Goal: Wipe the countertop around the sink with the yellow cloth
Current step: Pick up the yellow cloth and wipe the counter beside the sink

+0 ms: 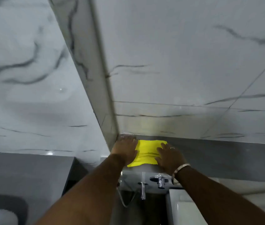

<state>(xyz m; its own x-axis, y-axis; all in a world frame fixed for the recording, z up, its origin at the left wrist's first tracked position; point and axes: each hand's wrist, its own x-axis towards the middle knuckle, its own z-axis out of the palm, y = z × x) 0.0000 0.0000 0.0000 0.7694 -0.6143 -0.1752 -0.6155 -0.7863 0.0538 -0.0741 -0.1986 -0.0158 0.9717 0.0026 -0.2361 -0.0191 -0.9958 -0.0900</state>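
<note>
A yellow cloth [147,153] lies spread flat on a pale ledge [144,168] in the corner where two marble-patterned walls meet. My left hand [126,151] presses flat on the cloth's left edge, fingers together and pointing into the corner. Over on the cloth's right edge rests my right hand [170,157], palm down, with a ring on one finger and a metal bracelet at the wrist. Both hands hold the cloth down by pressing; neither curls around it.
Below the ledge are chrome tap fittings [160,181] and a thin hose [127,200]. A white fixture [182,208] stands at the lower right. A grey counter [23,172] and a dark basin [6,207] are at the lower left. Marble wall tiles [185,62] fill the upper view.
</note>
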